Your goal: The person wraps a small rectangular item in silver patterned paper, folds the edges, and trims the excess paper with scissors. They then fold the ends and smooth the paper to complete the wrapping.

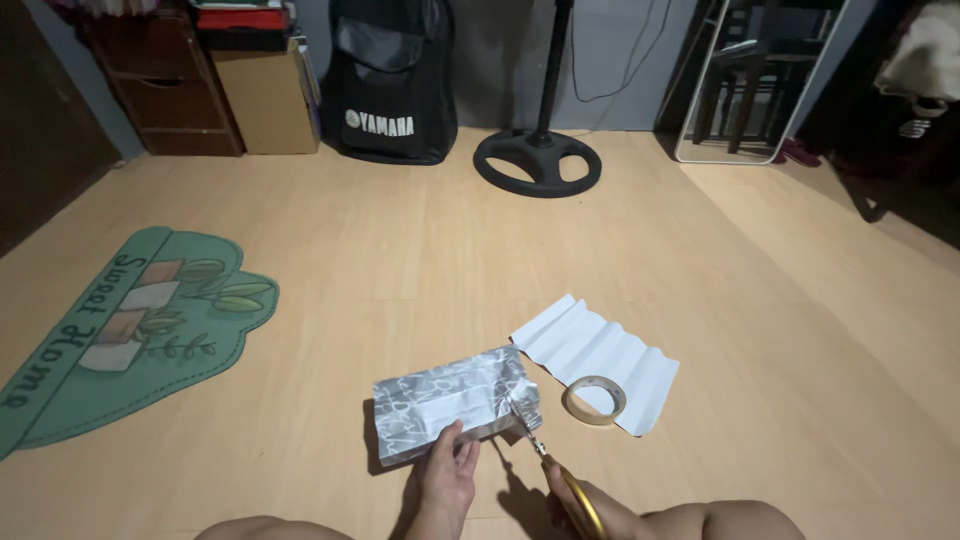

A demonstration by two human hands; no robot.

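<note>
Wrapped box (pixel 455 405): silver patterned paper, laid on the wooden floor (pixel 420 260), long axis running from lower left to upper right. Left hand (pixel 447 478): laid flat on the near edge, steadying it. Right hand (pixel 592 512): clenched on yellow-handled scissors (pixel 545 458), blades pointed up-left into the paper at the right end. Step judged: trimming of excess wrap; a steady hold appears called for. Tape roll (pixel 594 399): rested on a creased white sheet (pixel 590 350), just beside.

1 head view looks steeply down and forward over the floor (pixel 420 250), hands near.
</note>
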